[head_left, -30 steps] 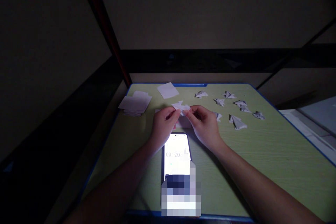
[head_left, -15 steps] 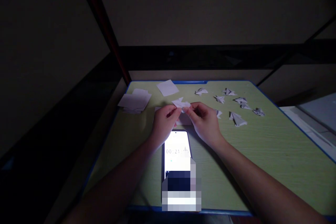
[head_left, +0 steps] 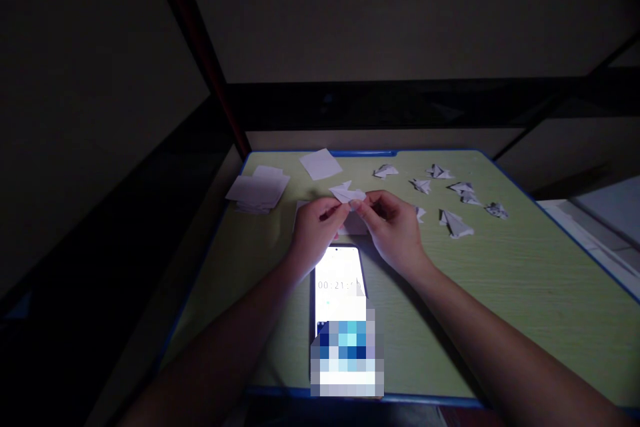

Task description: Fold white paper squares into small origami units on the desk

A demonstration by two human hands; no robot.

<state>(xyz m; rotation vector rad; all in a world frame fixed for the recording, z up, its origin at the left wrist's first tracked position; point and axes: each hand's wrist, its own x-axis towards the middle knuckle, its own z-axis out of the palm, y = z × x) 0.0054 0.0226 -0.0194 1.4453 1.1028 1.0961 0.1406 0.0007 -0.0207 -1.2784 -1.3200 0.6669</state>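
Observation:
Between my fingertips is a small folded white paper (head_left: pixel 347 194) with a pointed flap sticking up. My left hand (head_left: pixel 317 230) pinches its near left edge. On the right side my right hand (head_left: pixel 394 230) grips it, thumb pressed on the near edge and the other fingers partly hidden behind. The two thumbs almost meet. Below the hands a white sheet (head_left: pixel 356 225) lies on the table, mostly covered by them. Nearer to me lies a lit phone (head_left: pixel 339 285) with timer digits on its screen; its lower part is blurred out.
A stack of white paper squares (head_left: pixel 257 191) lies at the left of the green table (head_left: pixel 505 300), and a single paper square (head_left: pixel 321 164) at the back. Several folded paper pieces (head_left: pixel 456 223) are scattered on the right. Papers (head_left: pixel 595 237) lie beyond the right edge.
Both hands stay pinched on the folded paper, which has turned very slightly. The whole view has shifted a little.

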